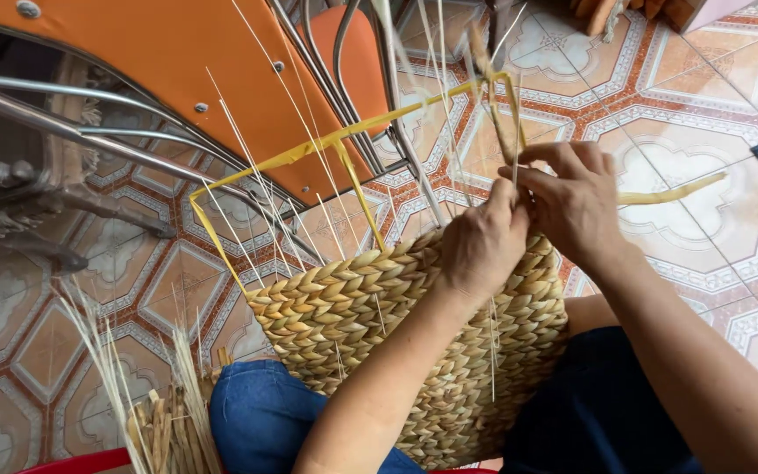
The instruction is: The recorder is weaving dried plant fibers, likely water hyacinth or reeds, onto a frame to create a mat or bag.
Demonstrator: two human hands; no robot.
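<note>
Woven straw basket (396, 333), half finished, rests on the person's lap over blue trousers (261, 412), above the tiled floor (704, 105). Left hand (482, 246) presses on the basket's top rim, grip closed on strands. Right hand (572, 197) just beside it, fingers pinching a straw strand (495, 105). Yellow strap frame (309, 154) rises from the rim. Orange chairs (177, 53) behind; loose straw bundle (164, 421) by the left knee.

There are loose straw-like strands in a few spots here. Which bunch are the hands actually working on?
The upright strands at the woven basket's far rim: both the left hand and right hand pinch them. The loose bundle at lower left lies untouched on the floor.
</note>
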